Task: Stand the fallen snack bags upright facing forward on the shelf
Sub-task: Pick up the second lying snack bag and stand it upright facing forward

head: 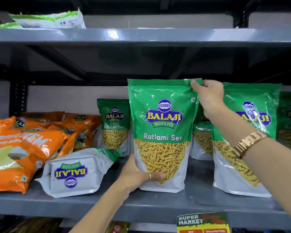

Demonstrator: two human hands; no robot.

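Note:
A green and white Ratlami Sev bag (163,132) stands upright and faces forward at the middle of the grey shelf (141,206). My left hand (138,175) grips its lower left side, thumb across the front. My right hand (207,96) pinches its top right corner. To its left another Ratlami Sev bag (77,172) lies fallen on its back, base toward me, its logo upside down. One more upright bag (249,140) stands at the right, partly behind my right forearm. Smaller-looking bags (115,125) stand upright further back.
Several orange snack bags (23,148) lie piled at the shelf's left end. The upper shelf (141,36) holds flat green and white packets (49,19) at its left. A supermarket price tag (202,222) hangs on the shelf's front edge.

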